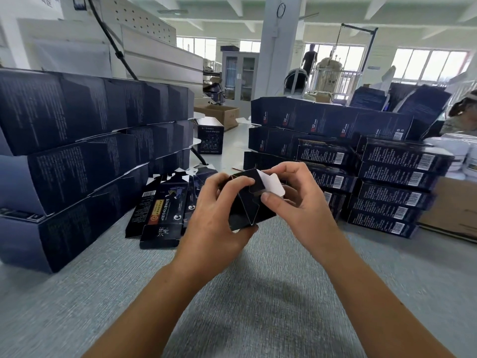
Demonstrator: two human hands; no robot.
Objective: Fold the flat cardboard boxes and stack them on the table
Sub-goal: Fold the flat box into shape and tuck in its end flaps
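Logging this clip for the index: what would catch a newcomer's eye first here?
First, the two hands at the centre: the left hand grips a half-folded dark box while the right hand pinches its white flap. Next, walls of folded dark boxes rise on the grey table, one stack on the left and a barcoded stack on the right. Flat boxes lie fanned between the left stack and the hands.
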